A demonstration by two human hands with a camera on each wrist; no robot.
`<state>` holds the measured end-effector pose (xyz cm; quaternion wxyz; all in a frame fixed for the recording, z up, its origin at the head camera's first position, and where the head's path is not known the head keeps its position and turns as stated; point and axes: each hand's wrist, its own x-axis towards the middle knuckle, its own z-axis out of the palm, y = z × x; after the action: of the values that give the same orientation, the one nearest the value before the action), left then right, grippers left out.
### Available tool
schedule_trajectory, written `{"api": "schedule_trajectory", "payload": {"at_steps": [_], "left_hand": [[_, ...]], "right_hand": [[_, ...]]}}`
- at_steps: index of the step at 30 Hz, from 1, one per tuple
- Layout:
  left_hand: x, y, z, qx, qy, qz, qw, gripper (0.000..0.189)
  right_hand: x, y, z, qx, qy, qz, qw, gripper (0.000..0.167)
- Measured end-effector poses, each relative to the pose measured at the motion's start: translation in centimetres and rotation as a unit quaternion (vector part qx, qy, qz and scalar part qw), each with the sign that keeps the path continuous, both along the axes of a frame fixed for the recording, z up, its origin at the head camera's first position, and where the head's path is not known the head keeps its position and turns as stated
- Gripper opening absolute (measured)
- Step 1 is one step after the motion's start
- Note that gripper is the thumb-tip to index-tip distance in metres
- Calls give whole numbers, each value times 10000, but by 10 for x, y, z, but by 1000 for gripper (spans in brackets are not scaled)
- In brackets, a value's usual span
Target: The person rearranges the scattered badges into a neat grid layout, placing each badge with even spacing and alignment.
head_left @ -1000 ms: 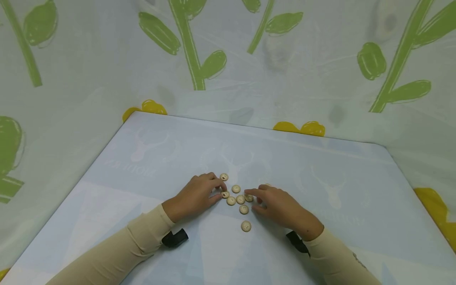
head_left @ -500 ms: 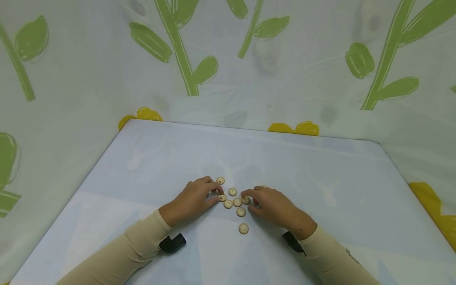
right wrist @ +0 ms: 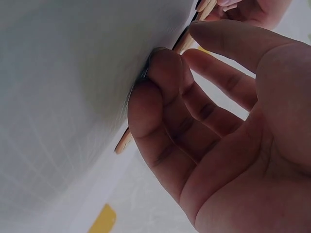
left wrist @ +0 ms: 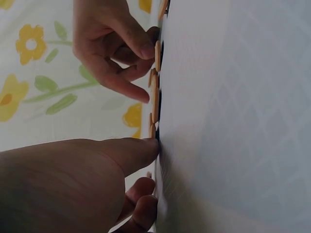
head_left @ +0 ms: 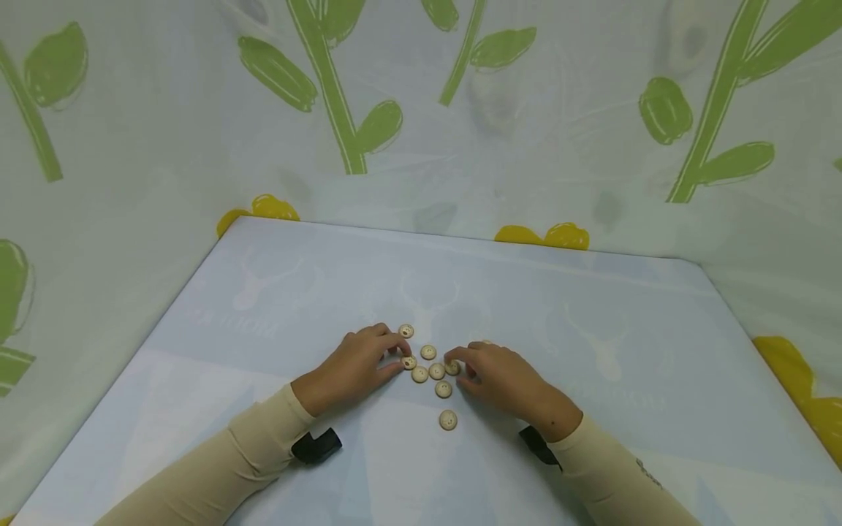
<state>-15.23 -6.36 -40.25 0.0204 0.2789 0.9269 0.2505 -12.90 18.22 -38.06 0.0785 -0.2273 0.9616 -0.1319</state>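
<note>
Several round, pale wooden buttons lie loosely grouped near the middle of the table. My left hand (head_left: 355,369) pinches the leftmost button (head_left: 408,362) between thumb and forefinger, against the tabletop. My right hand (head_left: 503,383) has its forefinger and thumb at the two sides of another button (head_left: 452,367); its remaining fingers curl under and touch the table, as the right wrist view shows. Between the hands sit a button (head_left: 419,375) and a second button (head_left: 437,371), almost in line. One button (head_left: 487,341) is mostly hidden behind the right hand.
A button (head_left: 406,331) lies just beyond the left fingers, and another button (head_left: 428,352) stands off behind the row. Closer to me are a button (head_left: 444,389) and a further button (head_left: 448,420). The pale table (head_left: 329,270) meets a leaf-patterned cloth (head_left: 197,131) behind.
The head view has shifted a little, so everything sits slightly further left in it. Hands and buttons keep their places relative to each other.
</note>
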Motion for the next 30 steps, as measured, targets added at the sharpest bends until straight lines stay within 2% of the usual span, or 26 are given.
{"api": "schedule_trajectory", "payload": {"at_steps": [15,19,30], "left_hand": [[-2,-2,-2,18,-83,-44,10000,15],[-2,-2,-3,-9,-126,-56,9999,15],[-5,-3,-2,-39,29,-107,9999,16]], "right_hand": [[-1,-5,-2,113,-60,-209,9997,23],[0,-5,-3,128,-37,-170,9998,21],[-3,-5,-1,212,84,-80,9997,18]]}}
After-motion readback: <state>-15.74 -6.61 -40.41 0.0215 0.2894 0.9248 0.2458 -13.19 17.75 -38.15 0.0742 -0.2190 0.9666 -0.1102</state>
